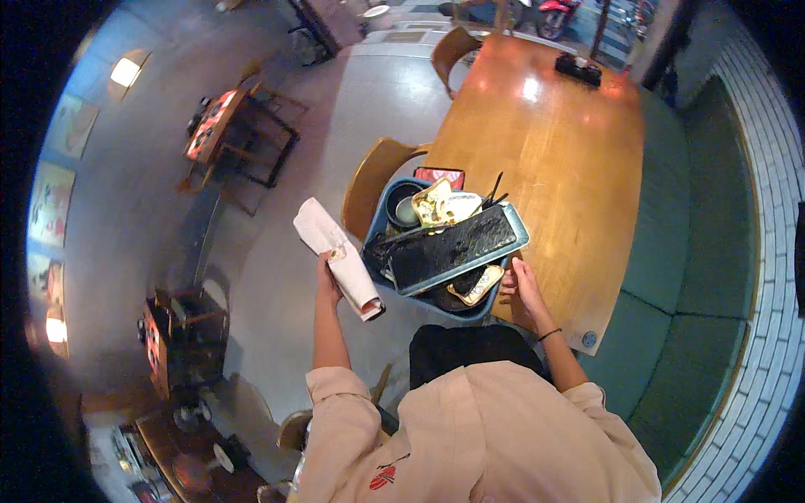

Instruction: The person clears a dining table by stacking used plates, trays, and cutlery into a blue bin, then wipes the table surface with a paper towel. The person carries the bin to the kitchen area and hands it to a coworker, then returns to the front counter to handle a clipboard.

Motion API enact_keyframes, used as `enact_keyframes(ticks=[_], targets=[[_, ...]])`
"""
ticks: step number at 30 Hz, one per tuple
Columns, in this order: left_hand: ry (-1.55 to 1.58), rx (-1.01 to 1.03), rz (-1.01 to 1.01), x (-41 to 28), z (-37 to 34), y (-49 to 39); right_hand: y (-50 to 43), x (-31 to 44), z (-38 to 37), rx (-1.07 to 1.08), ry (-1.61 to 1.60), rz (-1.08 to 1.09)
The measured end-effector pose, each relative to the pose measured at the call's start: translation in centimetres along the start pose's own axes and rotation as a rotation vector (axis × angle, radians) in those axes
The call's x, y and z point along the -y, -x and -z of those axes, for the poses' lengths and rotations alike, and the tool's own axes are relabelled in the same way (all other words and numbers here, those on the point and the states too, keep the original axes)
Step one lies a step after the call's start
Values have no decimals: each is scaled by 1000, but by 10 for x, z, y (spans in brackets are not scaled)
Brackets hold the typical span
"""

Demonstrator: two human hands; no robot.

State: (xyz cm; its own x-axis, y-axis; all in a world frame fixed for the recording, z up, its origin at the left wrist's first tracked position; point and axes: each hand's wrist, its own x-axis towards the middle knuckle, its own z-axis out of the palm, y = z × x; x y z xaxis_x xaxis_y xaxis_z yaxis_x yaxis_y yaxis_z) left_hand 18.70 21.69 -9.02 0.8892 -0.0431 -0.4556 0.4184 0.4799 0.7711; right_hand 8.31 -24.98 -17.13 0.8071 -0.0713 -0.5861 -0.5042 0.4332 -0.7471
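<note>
My left hand (328, 276) grips a rolled or folded pale pinkish sheet (333, 248), with a reddish patch and a dark edge at its lower end; paper or cloth, I cannot tell which. A blue plastic tub (462, 316) in front of me is heaped with used dishes. Across its top slants a long dark rectangular plate (462, 248) with a blue-green rim. Stained pale dishes (440, 204), a dark bowl (402, 204) and thin black utensils (497, 192) surround it. My right hand (527, 290) is beside the tub's right side, fingers apart, holding nothing I can see.
A long wooden table (547, 170) extends ahead on the right, with a black caddy (577, 69) at its far end. A wooden chair (371, 179) stands behind the tub. Green bench seating (666, 352) lines the right. A red-patterned item (442, 176) lies beyond the tub.
</note>
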Motion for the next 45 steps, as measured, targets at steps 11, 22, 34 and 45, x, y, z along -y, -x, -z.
enact_keyframes(ticks=[11, 22, 34, 45], targets=[[78, 448, 389, 4, 44, -145, -4, -19, -46, -432, 95, 126], [-127, 175, 272, -22, -28, -119, -14, -10, -74, -332, -254, 155], [-45, 121, 290, 3, -37, -106, -28, -8, -59, -437, -253, 198], [16, -88, 105, 53, -40, -39, -86, 41, -17, -68, -175, 155]])
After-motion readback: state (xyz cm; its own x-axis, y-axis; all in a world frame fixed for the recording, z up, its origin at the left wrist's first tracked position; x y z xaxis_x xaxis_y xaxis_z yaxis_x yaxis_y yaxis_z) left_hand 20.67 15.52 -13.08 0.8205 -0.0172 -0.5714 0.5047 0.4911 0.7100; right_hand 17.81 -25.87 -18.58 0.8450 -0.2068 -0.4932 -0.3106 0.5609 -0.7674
